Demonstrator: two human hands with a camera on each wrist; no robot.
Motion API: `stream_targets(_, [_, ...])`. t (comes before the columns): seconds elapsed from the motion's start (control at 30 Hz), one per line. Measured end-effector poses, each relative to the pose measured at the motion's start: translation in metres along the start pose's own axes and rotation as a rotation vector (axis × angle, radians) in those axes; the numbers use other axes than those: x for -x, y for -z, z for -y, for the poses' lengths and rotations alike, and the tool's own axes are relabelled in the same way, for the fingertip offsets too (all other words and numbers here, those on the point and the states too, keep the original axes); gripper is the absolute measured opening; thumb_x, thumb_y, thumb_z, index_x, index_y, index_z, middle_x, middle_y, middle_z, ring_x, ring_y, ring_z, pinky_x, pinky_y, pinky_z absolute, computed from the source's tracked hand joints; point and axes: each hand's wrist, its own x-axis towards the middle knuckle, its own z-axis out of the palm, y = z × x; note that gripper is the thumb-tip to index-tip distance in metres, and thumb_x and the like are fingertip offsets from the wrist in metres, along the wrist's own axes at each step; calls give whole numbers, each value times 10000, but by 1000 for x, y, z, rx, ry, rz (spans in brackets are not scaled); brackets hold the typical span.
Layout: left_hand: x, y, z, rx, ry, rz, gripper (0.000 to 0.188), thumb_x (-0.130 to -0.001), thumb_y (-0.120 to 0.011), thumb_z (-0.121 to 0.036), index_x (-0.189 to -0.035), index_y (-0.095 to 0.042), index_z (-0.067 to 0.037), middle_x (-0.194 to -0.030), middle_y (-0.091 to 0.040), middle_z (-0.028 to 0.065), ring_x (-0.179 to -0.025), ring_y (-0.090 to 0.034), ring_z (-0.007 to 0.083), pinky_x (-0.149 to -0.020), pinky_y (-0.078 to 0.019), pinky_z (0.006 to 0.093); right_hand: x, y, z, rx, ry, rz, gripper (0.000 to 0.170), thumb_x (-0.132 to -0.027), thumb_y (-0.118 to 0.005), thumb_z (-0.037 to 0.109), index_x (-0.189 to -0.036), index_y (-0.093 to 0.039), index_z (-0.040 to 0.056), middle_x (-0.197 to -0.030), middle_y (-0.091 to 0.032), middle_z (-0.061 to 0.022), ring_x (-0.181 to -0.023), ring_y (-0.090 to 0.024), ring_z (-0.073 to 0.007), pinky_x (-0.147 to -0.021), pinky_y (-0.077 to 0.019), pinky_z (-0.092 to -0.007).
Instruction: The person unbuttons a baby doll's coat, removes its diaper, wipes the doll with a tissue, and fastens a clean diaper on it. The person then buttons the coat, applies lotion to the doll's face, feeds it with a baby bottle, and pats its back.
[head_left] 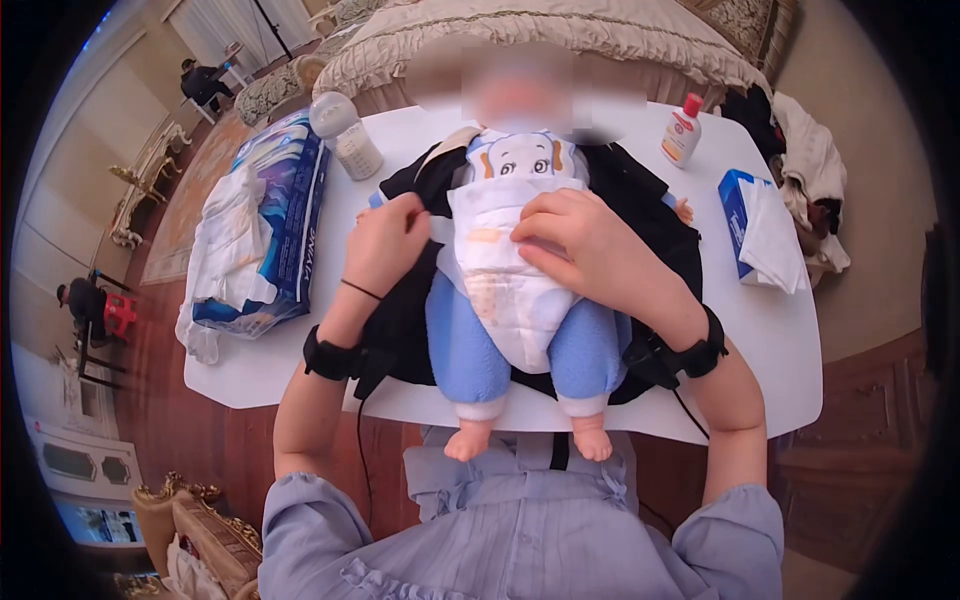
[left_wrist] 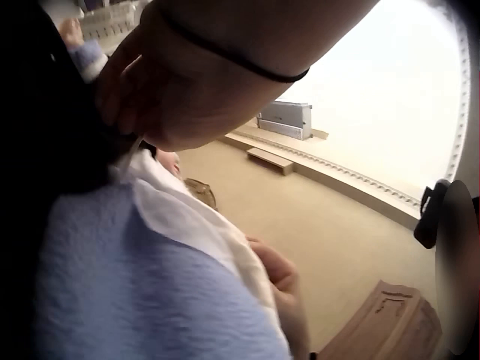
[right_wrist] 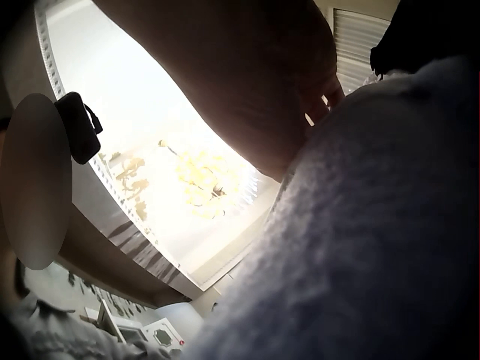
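Note:
A doll in blue fleece trousers [head_left: 465, 345] lies on its back with a white diaper [head_left: 515, 330] spread over its front. My left hand [head_left: 385, 245] is beside the doll's hip, fingers bent. In the left wrist view, that hand [left_wrist: 176, 97] pinches a thin white strip at the diaper's side edge [left_wrist: 176, 217]. My right hand [head_left: 595, 245] rests on the diaper's upper front, its fingers loosely bent against the surface. The right wrist view shows this hand [right_wrist: 277, 97] dark behind fuzzy fabric [right_wrist: 360, 217], with its contact hidden.
Black cloth [head_left: 400, 335] lies under the doll on the white table [head_left: 760, 350]. At the left stand a diaper pack [head_left: 300, 200] with a crumpled diaper [head_left: 235, 240] on it and a baby bottle [head_left: 350, 140]. To the right are a lotion bottle [head_left: 682, 132] and a tissue box [head_left: 738, 220].

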Motion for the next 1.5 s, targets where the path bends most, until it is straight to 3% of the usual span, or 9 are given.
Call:
stream_targets(0.2, [13, -5, 16, -120, 117, 187, 195, -875, -598, -245, -850, -636, -56, -763, -651, 147, -732, -619, 343, -696, -492, 408, 3, 9, -2, -72, -38, -11, 167, -832, -660, 124, -941, -658, -3, -969, -649, -118, -952, -614, -307, -867, -471, -393])
stream_targets(0.3, [-1, 16, -11, 134, -134, -178, 163, -853, -688, -137, -836, -607, 2, -766, -583, 136, -703, -580, 276, -638, -455, 364, 3, 34, -14, -35, -133, -301, 157, -810, -655, 146, -851, -659, -6, -903, -638, -169, -871, -624, -331, -797, -492, -399])
stream_targets(0.43, [-16, 24, -66, 290, -254, -163, 123, -842, -691, -94, -877, -629, 6, -777, -599, 110, -660, -575, 210, -617, -458, 314, 12, 64, -25, 180, -342, -314, 189, -831, -644, 201, -834, -677, 15, -804, -655, -139, -770, -641, -312, -711, -500, -399])
stream_targets(0.6, [-22, 1, -100, 431, -381, 151, 118, -839, -686, -88, -892, -646, 11, -769, -636, 113, -657, -594, 202, -624, -474, 292, 19, 48, -34, 162, -527, -15, 316, -841, -680, 283, -775, -649, -24, -667, -614, -144, -626, -603, -271, -591, -467, -367])
stream_targets(0.87, [-21, -19, -91, 491, -286, 58, 129, -850, -680, -90, -926, -653, 11, -801, -650, 140, -660, -617, 213, -645, -490, 296, 9, 19, -8, 296, -402, -52, 407, -799, -688, 404, -696, -609, 18, -643, -607, -144, -655, -635, -297, -596, -491, -391])
stream_targets(1.03, [-18, -24, -89, 509, -329, 30, 137, -833, -700, -85, -923, -654, 8, -781, -643, 110, -654, -604, 187, -641, -490, 286, 7, 0, -10, 381, -336, -62, 282, -802, -634, 279, -695, -614, 20, -649, -615, -169, -656, -640, -330, -612, -512, -418])
stream_targets(1.2, [-15, -19, -91, 424, -278, 57, 273, -831, -720, -66, -1076, -608, -16, -1013, -589, 45, -690, -516, 78, -638, -448, 224, 14, 28, -19, 243, -431, -88, 224, -800, -592, 206, -715, -623, 1, -674, -611, -192, -648, -620, -365, -613, -491, -437])
stream_targets(1.43, [-15, -16, -97, 404, -299, 45, 396, -816, -735, -72, -1181, -586, -31, -1064, -569, 47, -666, -492, 81, -632, -450, 222, 63, 45, -46, 483, -652, -41, 190, -796, -583, 179, -725, -660, 20, -729, -650, -184, -692, -645, -351, -658, -517, -432])
stream_targets(1.5, [-15, -13, -97, 395, -264, 79, 429, -806, -741, -158, -1193, -593, -44, -1049, -595, 101, -701, -559, 167, -672, -495, 299, 79, 40, -58, 535, -652, -39, 203, -808, -593, 181, -709, -627, 7, -711, -635, -176, -660, -622, -353, -627, -492, -433])
